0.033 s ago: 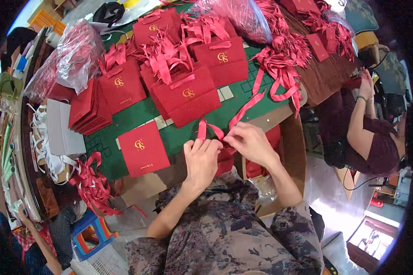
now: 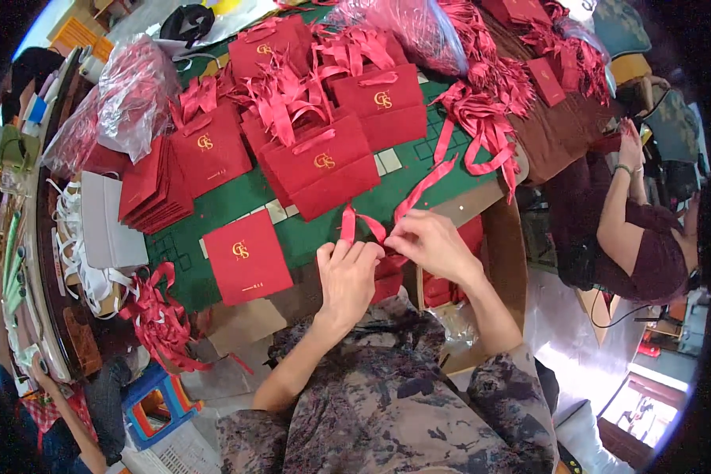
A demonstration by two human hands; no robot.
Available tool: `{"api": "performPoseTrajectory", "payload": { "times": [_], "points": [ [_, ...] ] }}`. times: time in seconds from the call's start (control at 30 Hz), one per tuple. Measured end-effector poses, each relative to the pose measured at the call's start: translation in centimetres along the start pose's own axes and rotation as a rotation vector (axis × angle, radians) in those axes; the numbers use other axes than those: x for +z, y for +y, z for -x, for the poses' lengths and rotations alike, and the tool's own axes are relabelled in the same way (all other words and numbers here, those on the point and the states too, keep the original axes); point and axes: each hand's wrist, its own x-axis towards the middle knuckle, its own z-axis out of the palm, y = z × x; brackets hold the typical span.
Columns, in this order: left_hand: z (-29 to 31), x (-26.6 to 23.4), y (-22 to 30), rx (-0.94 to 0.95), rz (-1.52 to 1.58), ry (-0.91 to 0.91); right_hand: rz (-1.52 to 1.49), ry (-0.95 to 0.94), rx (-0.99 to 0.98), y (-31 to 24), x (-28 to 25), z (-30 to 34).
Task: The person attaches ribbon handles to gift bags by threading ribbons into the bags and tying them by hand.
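Close in front of my body, my left hand [image 2: 347,278] is closed, its fingers curled round a red ribbon [image 2: 366,222] and resting at the top of a red paper bag [image 2: 387,284]. The bag is mostly hidden beneath my hands. My right hand [image 2: 430,246] pinches the ribbon just to the right, fingertips nearly meeting those of the left. A long free tail of ribbon [image 2: 426,188] runs up and right over the table edge. To the left, a flat red bag [image 2: 248,259] lies on the green mat [image 2: 189,280].
Finished-looking red bags with ribbon handles [image 2: 324,166] stand beyond my hands. A stack of flat red bags [image 2: 156,186] leans at the left. Ribbon bundles [image 2: 482,118] hang over the right table edge, and more ribbons [image 2: 158,320] hang at the left. A person's arm [image 2: 618,197] shows at right.
My right forearm has shifted very slightly. Both hands keep the same hold on the ribbon, and the bags have not moved.
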Motion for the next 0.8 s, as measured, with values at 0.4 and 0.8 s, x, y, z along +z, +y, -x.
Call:
{"api": "performPoseTrajectory", "payload": {
  "times": [0.4, 0.8],
  "points": [
    [-0.6, -0.5, -0.1, 0.145, -0.037, 0.049, -0.017, -0.222, 0.027, -0.7, -1.0, -1.5],
    [-1.8, -1.2, -1.7, -0.078, 0.161, -0.121, -0.396, 0.247, 0.254, 1.8, 2.8, -2.6]
  ]
}}
